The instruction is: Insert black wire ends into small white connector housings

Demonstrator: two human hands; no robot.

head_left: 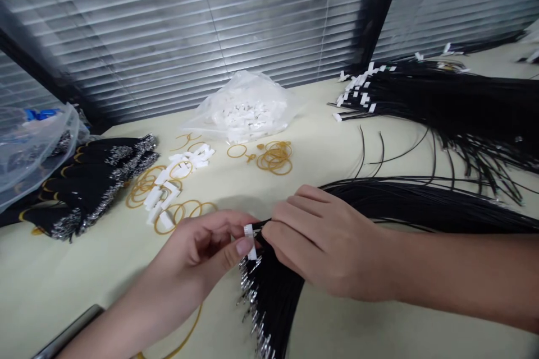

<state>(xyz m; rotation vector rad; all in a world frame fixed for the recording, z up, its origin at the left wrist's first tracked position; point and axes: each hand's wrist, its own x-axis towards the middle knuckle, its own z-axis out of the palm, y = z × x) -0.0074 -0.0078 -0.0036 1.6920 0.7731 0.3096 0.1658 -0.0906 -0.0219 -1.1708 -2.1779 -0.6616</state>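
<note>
Between its thumb and fingers, my left hand (210, 249) pinches a small white plastic connector (250, 242). My right hand (332, 241) is closed on a thin black wire right beside the connector; the wire's tip is hidden by the fingers. Under both hands lies a bundle of black wires (280, 297) with bare silvery ends, bending away to the right behind my right wrist. Left of my left hand are loose white connectors (162, 199) in a pile, mixed with yellow rubber bands (143, 188).
A clear bag of white pieces (248, 112) stands at the back by the blinds. More rubber bands (275, 158) lie before it. Banded black wire bundles (84, 179) are at left beside a plastic bag (33, 151). Wires with white connectors (421, 90) fill the right. A dark flat object (69, 334) sits lower left.
</note>
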